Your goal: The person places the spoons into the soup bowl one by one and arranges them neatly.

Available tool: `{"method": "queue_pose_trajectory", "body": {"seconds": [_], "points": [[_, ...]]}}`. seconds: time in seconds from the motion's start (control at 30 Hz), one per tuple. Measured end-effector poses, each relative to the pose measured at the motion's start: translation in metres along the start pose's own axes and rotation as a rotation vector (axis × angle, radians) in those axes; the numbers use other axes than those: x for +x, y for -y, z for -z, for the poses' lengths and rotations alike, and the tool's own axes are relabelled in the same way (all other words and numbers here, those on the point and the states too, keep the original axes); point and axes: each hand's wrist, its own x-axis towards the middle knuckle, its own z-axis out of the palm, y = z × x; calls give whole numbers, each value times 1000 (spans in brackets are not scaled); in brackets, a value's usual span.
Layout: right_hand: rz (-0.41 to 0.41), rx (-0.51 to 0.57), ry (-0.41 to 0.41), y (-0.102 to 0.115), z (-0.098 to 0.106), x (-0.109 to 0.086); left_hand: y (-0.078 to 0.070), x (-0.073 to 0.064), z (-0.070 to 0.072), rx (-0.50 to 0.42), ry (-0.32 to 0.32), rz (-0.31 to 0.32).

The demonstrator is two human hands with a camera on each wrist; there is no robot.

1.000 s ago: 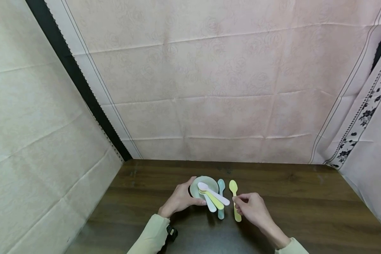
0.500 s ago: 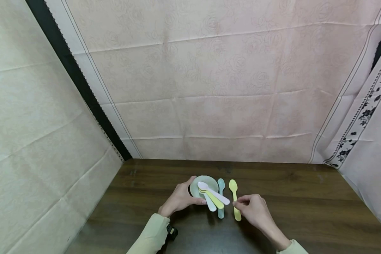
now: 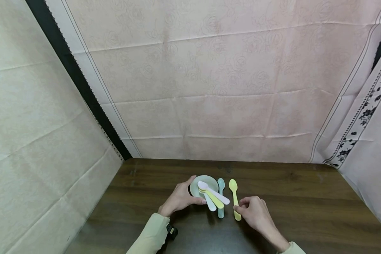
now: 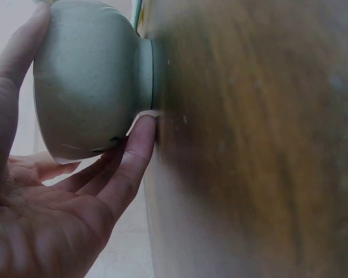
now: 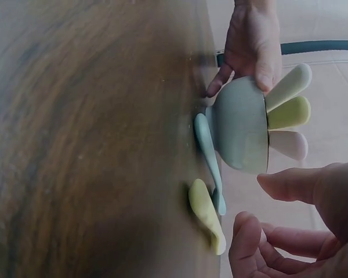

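Observation:
My left hand [image 3: 179, 198] holds a pale green bowl [image 3: 194, 184], with the thumb near the rim and fingers curled round its side and foot. Leaning in the bowl are a pale lilac spoon [image 3: 218, 197], a yellow-green spoon [image 3: 216, 202] and a whitish spoon [image 3: 211, 204]. On the table, right of the bowl, lies a light blue spoon [image 3: 221, 185]. Beyond it a yellow spoon [image 3: 233, 187] lies flat, its handle close to my right hand [image 3: 255, 212]. In the right wrist view that hand's thumb and fingers stand apart, holding nothing; whether a fingertip touches the handle I cannot tell.
The brown wooden table [image 3: 289, 187] ends at a pale patterned cloth [image 3: 222, 88] hung behind it. More cloth [image 3: 44, 134] hangs at the left, with a dark strip [image 3: 79, 83] along the corner. A dark band sits at the left cuff.
My right hand has slid slightly toward me along the yellow spoon's handle. The left hand, bowl and spoons have stayed in place.

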Motion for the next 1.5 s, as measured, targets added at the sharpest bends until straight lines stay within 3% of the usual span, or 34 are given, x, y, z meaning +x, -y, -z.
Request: {"method": "queue_pose_trajectory", "body": {"seconds": [0.57,0.93,1.17,1.3,1.5], "points": [[-10,-75,1,-8,-7,-5,0,0,1,20,-4,-31],[-6,-97,19,-12,-13,-1,-4,-1,1,-14,4,-8],[81,-100,-8,-45,-30,14,-4,-1,2,-15,4,-13],[72,-132,-19,-61,-39,23,-4,-1,2,-15,2,-15],[62,-134,-5,-65,-42,24,-4,-2,2,-2,4,-7]]}}
